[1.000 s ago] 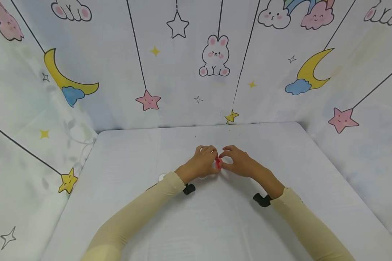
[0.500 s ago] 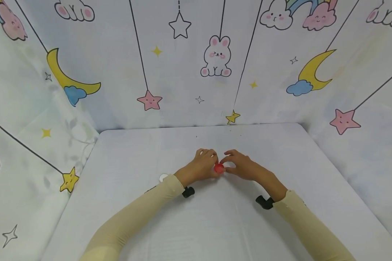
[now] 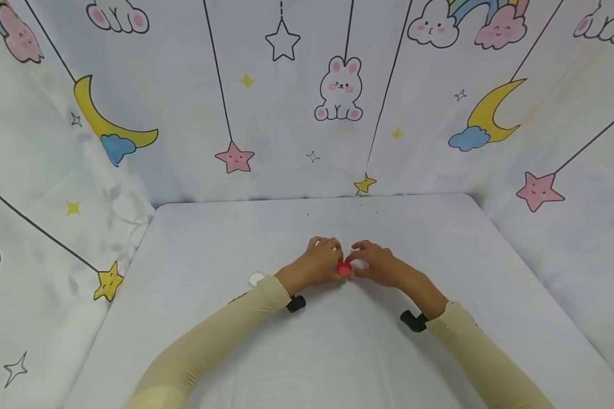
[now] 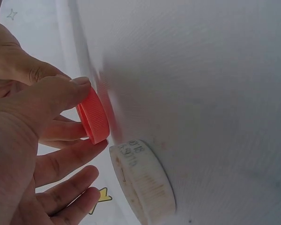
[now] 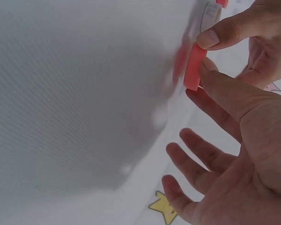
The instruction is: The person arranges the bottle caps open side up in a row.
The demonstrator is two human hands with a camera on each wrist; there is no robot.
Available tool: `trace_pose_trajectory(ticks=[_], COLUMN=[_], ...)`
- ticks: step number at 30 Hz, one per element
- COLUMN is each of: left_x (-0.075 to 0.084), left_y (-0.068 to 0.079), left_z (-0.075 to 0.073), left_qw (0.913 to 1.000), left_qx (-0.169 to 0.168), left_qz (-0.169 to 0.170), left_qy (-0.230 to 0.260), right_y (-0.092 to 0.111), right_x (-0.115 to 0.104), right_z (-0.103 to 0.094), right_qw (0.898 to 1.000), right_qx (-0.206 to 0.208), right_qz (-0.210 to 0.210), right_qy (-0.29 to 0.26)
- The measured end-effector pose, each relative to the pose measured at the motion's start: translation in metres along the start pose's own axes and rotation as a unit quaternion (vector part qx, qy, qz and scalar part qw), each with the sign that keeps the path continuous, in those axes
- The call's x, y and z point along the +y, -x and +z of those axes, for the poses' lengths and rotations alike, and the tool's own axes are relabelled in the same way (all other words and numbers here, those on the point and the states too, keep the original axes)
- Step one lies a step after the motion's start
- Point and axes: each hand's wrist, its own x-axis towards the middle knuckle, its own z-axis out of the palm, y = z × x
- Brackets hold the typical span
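Observation:
A red bottle cap [image 3: 344,269] with a ridged side stands between both hands, close to the white tabletop. My left hand [image 3: 317,264] pinches it; in the left wrist view the thumb lies on its upper edge and the index fingertip is at the lower edge. From the other side my right hand [image 3: 381,264] grips the same cap [image 5: 195,66] with thumb and index finger, its other fingers spread loosely. Near the left fingers in the left wrist view is a white cap [image 4: 147,185] with dark printed characters; in the head view the left hand seems to cover it.
A white disc [image 3: 256,278] lies left of the left wrist. Part of a red object [image 5: 222,3] shows at the top of the right wrist view. Patterned cloth [image 3: 184,102] rises behind the white table [image 3: 317,352] and along its sides.
Both hands have come slightly nearer the person with the red cap. The cap, seen narrow at first, has turned so that its round face shows in the head view.

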Motion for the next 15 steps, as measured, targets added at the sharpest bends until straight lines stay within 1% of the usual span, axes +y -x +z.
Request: trace_pose_trajectory(ticks=[8, 15], left_x=[-0.0001, -0.0005], left_y=[-0.0002, -0.0008], left_z=[0.0051, 0.0074], left_qw=[0.9999, 0.9999], left_qx=[0.000, -0.001], left_qz=[0.003, -0.003], left_qy=[-0.011, -0.014], right_y=[-0.0003, -0.0013], right_x=[-0.0008, 0.0003], right_z=[0.0040, 0.0052], right_qw=[1.000, 1.000], right_qx=[0.000, 0.003], right_qz=[0.005, -0.003], right_qy=[0.003, 0.010])
